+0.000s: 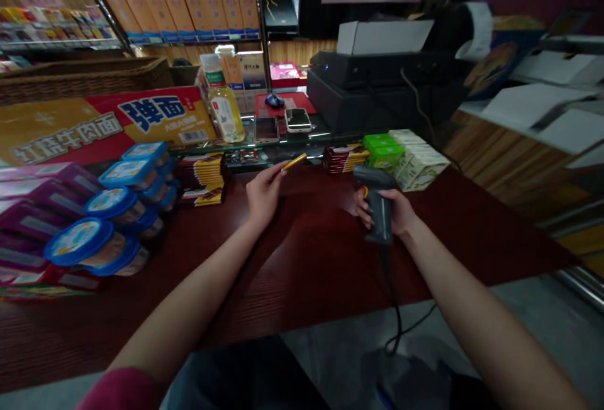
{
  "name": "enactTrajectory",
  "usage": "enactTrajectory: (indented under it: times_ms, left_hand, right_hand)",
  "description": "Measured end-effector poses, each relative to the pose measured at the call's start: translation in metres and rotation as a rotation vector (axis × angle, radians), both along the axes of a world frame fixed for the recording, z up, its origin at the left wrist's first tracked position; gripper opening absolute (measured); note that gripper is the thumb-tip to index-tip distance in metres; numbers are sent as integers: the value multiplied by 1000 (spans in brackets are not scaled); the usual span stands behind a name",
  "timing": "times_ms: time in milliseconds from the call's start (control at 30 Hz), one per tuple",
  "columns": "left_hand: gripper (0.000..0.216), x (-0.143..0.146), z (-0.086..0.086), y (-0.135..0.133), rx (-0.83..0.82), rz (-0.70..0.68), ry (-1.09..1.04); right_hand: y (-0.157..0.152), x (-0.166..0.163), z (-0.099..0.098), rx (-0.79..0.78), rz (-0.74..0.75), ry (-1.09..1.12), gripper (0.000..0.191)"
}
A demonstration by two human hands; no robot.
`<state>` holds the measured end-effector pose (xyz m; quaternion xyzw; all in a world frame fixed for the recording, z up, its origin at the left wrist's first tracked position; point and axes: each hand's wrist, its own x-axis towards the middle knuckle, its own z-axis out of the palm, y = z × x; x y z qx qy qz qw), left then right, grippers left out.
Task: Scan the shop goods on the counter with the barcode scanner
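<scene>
My left hand [264, 199] is closed on a thin gold-wrapped bar [296, 161], held just above the dark red tabletop [311, 259]. My right hand [401, 212] grips the handle of a grey barcode scanner [379, 199], whose head points left; its black cable hangs over the table's front edge. Left of my left hand lies a stack of flat brown-and-yellow packets [202, 174]. A second stack of similar packets [345, 158] sits between my hands, further back. Behind the scanner stand green packs [383, 150] and pale green-and-white packs [418, 161].
At the left are blue-lidded tubs [80, 240] and purple boxes [35, 215]. A red-and-yellow carton [94, 124] and an oil-like yellow bottle [225, 108] stand behind. A phone [298, 121] and a mouse [274, 101] lie at the back, left of a black machine [377, 92].
</scene>
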<state>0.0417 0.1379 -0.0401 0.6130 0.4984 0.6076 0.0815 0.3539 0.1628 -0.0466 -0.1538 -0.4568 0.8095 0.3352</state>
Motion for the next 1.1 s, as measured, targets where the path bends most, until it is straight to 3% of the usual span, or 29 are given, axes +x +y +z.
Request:
enactTrajectory:
  times_ms: [133, 267, 433, 667, 800, 900, 1000, 1100]
  left_hand:
    - [26, 66, 7, 59, 201, -6, 175]
    - [27, 109, -2, 96, 213, 19, 399]
    - [29, 124, -19, 114, 168, 1, 580]
    - [34, 128, -17, 127, 75, -46, 651]
    - [41, 128, -13, 114, 41, -32, 635]
    - [48, 113, -9, 85, -6, 12, 599]
    - [48, 75, -7, 40, -31, -2, 665]
    - [48, 14, -5, -14, -60, -63, 825]
  right_hand:
    - [8, 21, 5, 40, -136, 63, 40]
    - [17, 30, 6, 38, -167, 84, 43]
    - [26, 28, 5, 41, -156, 144, 45]
    - [32, 24, 1, 12, -137, 110, 45]
    - [25, 24, 3, -7, -146, 60, 44]
    - [12, 23, 5, -17, -147, 22, 44]
    - [-1, 16, 7, 1, -102, -17, 46]
    - [-11, 0, 6, 27, -27, -73, 47]
